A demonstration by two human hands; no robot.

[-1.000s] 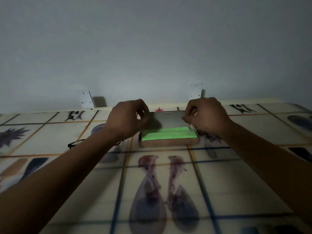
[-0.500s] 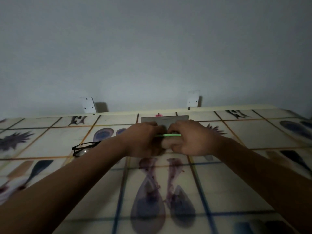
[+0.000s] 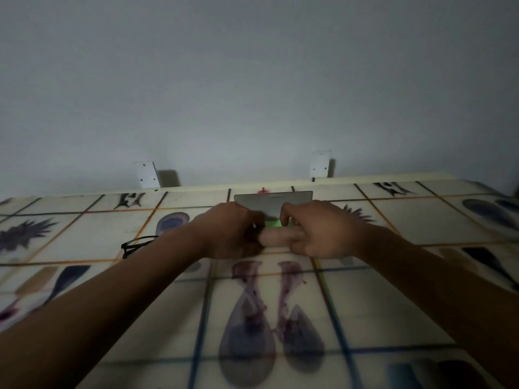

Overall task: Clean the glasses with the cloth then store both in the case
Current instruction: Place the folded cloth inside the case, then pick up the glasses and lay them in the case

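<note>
Hands: left hand [image 3: 227, 231] and right hand [image 3: 317, 228] clamp the open glasses case [image 3: 276, 238] — green cloth [image 3: 273, 223] inside.
Glasses: eyeglasses [image 3: 137, 245] lie on the desk [image 3: 393, 299], left of the case — nearer the left hand.

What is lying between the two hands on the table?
In the head view, the case sits between the left hand and the right hand, with a strip of green cloth showing inside it below the raised lid.
</note>
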